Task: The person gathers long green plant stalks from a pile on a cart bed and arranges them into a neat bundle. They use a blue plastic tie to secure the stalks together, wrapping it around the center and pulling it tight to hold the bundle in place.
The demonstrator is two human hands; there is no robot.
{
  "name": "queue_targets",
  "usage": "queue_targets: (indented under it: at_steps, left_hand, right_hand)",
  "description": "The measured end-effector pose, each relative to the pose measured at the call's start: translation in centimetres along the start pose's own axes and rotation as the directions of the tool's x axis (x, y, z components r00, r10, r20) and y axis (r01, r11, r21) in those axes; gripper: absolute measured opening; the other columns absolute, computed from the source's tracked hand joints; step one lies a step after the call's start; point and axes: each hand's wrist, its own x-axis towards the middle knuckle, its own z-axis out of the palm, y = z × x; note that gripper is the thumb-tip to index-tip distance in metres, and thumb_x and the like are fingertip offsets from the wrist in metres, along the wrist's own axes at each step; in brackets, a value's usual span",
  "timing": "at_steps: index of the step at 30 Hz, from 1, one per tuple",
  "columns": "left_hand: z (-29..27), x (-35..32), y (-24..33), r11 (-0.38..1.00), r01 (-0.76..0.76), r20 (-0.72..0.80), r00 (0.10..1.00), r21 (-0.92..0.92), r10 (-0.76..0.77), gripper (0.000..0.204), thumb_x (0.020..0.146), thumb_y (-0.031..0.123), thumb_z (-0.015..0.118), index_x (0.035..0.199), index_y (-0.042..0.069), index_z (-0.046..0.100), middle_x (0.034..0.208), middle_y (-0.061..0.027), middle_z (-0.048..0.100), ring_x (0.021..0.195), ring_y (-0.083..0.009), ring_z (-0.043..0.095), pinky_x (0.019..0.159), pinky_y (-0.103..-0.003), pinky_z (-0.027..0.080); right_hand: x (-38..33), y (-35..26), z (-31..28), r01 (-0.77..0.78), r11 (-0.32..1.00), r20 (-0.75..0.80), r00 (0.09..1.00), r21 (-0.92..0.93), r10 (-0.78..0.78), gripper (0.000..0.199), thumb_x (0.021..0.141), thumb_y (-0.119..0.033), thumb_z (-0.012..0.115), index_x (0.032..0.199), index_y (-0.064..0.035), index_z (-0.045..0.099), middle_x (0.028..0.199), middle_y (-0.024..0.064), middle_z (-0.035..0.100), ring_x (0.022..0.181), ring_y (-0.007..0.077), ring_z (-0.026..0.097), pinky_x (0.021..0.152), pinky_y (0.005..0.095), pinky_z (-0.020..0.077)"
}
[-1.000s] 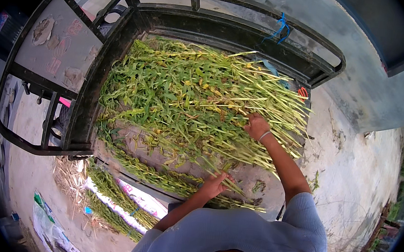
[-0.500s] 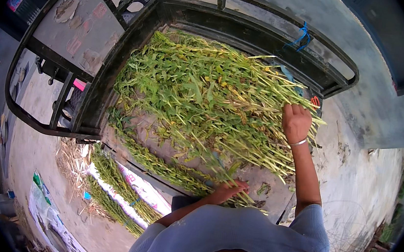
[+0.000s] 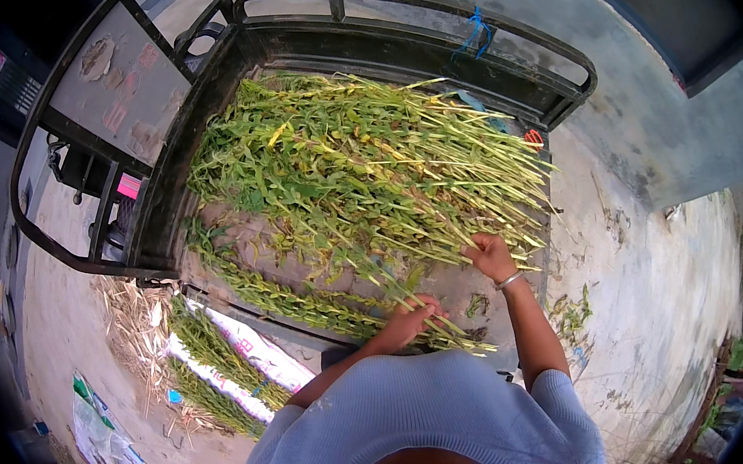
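A big heap of long green leafy stalks (image 3: 351, 166) lies in the bed of a dark metal cart (image 3: 409, 50). My right hand (image 3: 491, 255), with a bracelet on the wrist, is closed around the cut ends of some stalks at the heap's right side. My left hand (image 3: 408, 317) grips a thin bundle of stalks (image 3: 310, 303) lying along the cart's near edge. Both arms wear light blue-grey sleeves.
The cart's railed frame (image 3: 85, 111) stands at left and back. On the ground below the cart lie more green stalks on a white sack (image 3: 231, 362) with dry straw (image 3: 131, 324) around. Stained concrete floor (image 3: 655, 289) spreads to the right, with a wall behind.
My right hand has dropped from the heap's upper right edge down to the stalk ends nearer me. The left hand moved up onto the near bundle. The view tilted.
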Motion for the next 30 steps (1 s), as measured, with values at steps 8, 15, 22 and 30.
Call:
queue_targets:
  at_steps: [8,15,22,30]
  left_hand:
    - [-1.7,1.7,-1.5,0.939,-0.021,-0.09,0.996,-0.344,-0.011,0.03,0.094,0.017,0.044,0.122,0.006,0.039,0.084,-0.0055,0.048,0.082,-0.0198,0.054,0.087,-0.044,0.046]
    - [-1.2,4.4,-2.3,0.945,0.051,-0.154,0.983,-0.322,-0.105,0.025,0.092,0.025,0.049,0.109,0.006,0.048,0.092,-0.0069,0.054,0.083,-0.0176,0.054,0.085,-0.038,0.048]
    - [0.8,6.5,-1.6,0.926,0.139,-0.134,0.971,-0.352,-0.197,0.015,0.09,0.018,0.053,0.105,0.013,0.051,0.091,-0.0036,0.055,0.083,-0.0157,0.056,0.081,-0.034,0.048]
    - [-0.4,6.7,-2.3,0.889,0.258,0.107,0.966,-0.378,-0.235,0.022,0.094,0.026,0.041,0.11,0.013,0.048,0.124,-0.0149,0.049,0.115,-0.0294,0.046,0.095,-0.042,0.04]
  right_hand:
    - [-7.2,2.2,2.8,-0.199,0.958,0.326,0.937,0.207,0.124,0.017,0.081,-0.004,0.045,0.064,-0.0032,0.05,0.057,0.0003,0.051,0.049,0.0072,0.047,0.044,0.0237,0.0363]
    - [-6.3,6.0,3.2,-0.533,0.725,0.371,0.84,0.436,0.395,0.021,0.079,0.001,0.052,0.098,0.0044,0.061,0.086,0.0062,0.061,0.069,0.0138,0.06,0.059,0.0255,0.0541]
    - [-4.6,6.2,2.3,-0.403,0.828,0.465,0.862,0.39,0.201,0.013,0.079,-0.005,0.059,0.09,0.0012,0.065,0.078,0.005,0.066,0.071,0.0107,0.061,0.056,0.0254,0.0496]
    - [5.0,14.7,-3.5,0.076,0.907,0.061,0.997,-0.414,-0.056,0.017,0.074,-0.012,0.056,0.086,-0.004,0.066,0.078,0.0132,0.066,0.063,0.029,0.062,0.063,0.037,0.051]
